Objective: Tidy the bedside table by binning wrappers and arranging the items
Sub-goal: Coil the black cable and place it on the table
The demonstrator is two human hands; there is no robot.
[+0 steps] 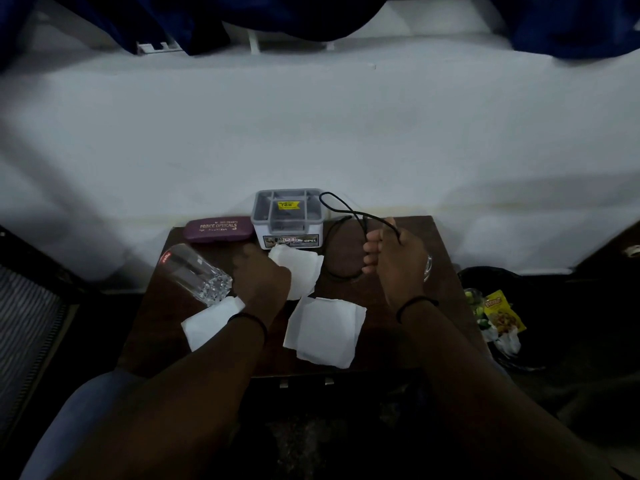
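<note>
My right hand (398, 258) is lifted over the back right of the dark wooden bedside table (408, 341), shut on a black cable (337, 209) that loops up past the grey organiser box (289, 216) and trails onto the table. My left hand (259, 275) rests knuckles-up near the table's middle, fingers curled, touching a white tissue (299, 271); whether it grips the tissue is hidden. Two more white tissues lie flat, one at the front left (207, 323) and one at the front centre (325, 330). A clear drinking glass (194, 271) lies tipped on its side at the left.
A purple spectacle case (218, 228) lies at the back left beside the grey box. A dark bin (498, 306) to the right of the table holds a yellow snack wrapper (502, 313) and other litter. A white wall runs behind the table. A grey chair edge shows at the lower left.
</note>
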